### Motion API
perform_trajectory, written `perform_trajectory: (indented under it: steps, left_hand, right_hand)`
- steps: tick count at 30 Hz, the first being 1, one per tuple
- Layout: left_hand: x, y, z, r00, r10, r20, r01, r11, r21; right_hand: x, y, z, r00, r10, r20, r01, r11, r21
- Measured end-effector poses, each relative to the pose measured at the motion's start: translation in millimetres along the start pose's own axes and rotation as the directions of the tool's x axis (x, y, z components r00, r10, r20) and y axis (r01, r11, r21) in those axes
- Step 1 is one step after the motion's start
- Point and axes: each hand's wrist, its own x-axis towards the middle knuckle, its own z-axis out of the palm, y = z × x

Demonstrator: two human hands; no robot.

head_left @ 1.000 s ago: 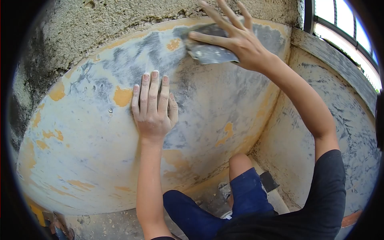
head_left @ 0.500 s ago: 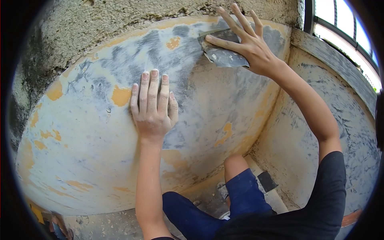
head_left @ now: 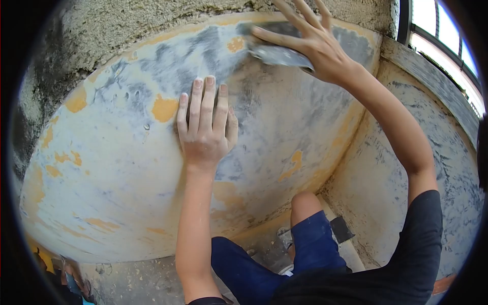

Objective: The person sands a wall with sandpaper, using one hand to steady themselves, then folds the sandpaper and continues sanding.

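Observation:
My left hand (head_left: 206, 129) lies flat on the curved, patchy white and grey wall (head_left: 117, 178), its fingers stretched upward and dusted pale. Beside its fingertips is an orange patch (head_left: 165, 108). Higher up and to the right, my right hand (head_left: 317, 46) presses a dark grey sheet, apparently sandpaper (head_left: 279, 55), against the wall near its top edge. The thumb lies across the sheet and the other fingers are spread. Motion blurs the sheet, and part of it is hidden beneath the hand.
Rough concrete (head_left: 137, 30) borders the wall above. A second smeared wall (head_left: 406, 147) meets it on the right, below a barred opening (head_left: 442, 25). A small dark piece (head_left: 341, 229) lies on the ledge near my knee (head_left: 306, 207). Another person's part shows at lower left.
My right hand has slid left and slightly up along the wall with the sandpaper, closer to the small upper orange patch. My left hand keeps its place on the wall; the view has shifted a little.

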Motion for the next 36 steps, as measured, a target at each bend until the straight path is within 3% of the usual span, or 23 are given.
perform_trajectory:
  steps: [3,4,9,12,15,16,19,25,28,32,36]
  left_hand:
    - [0.0,1.8,-1.9,1.0,-0.009,0.004,0.009,1.0,0.0]
    - [-0.6,1.0,-1.7,1.0,-0.002,0.003,0.002,1.0,-0.008]
    - [-0.9,-0.1,-1.0,1.0,-0.013,0.008,0.013,1.0,-0.012]
    - [-1.2,1.6,0.8,1.0,-0.01,-0.009,0.01,1.0,-0.024]
    - [-0.8,-1.0,-1.1,1.0,0.0,-0.004,0.0,1.0,-0.028]
    - [-2.0,-0.4,-1.2,1.0,-0.002,-0.003,0.002,0.999,-0.035]
    - [-0.6,-0.7,0.4,1.0,0.0,-0.019,-0.001,1.0,-0.026]
    - [0.0,2.6,-1.3,1.0,-0.011,-0.002,0.011,0.999,-0.052]
    - [-0.3,0.2,-2.0,1.0,-0.009,0.001,0.01,0.999,-0.035]
    - [-0.5,0.7,-0.2,1.0,-0.007,-0.002,0.007,0.999,-0.04]
    - [0.0,1.0,-2.5,1.0,-0.01,0.006,0.01,0.999,-0.038]
  right_hand:
    - [24.5,-14.8,-1.8,1.0,-0.01,0.025,0.01,1.0,-0.014]
    - [18.8,-8.7,-5.5,0.997,-0.015,0.08,0.03,0.982,-0.184]
    - [-17.2,16.3,-10.2,0.993,0.034,0.117,-0.019,0.992,-0.127]
    - [9.6,-2.9,-6.2,1.0,0.007,-0.004,-0.007,1.0,-0.002]
    - [22.9,-13.6,-5.8,0.996,0.017,0.087,-0.005,0.99,-0.138]
    - [15.4,-9.7,-11.5,0.999,0.001,0.054,0.0,1.0,-0.027]
    - [-25.3,12.1,-14.1,0.983,0.065,0.171,-0.047,0.993,-0.108]
    - [3.5,-8.1,-9.2,0.996,0.044,0.073,-0.044,0.999,-0.01]
    - [8.1,-2.3,-9.2,0.997,0.0,0.08,0.008,0.995,-0.103]
    - [-23.3,11.4,-22.3,0.983,0.074,0.168,-0.055,0.991,-0.119]
    - [9.9,-4.4,-6.7,0.992,0.038,0.119,-0.019,0.987,-0.158]
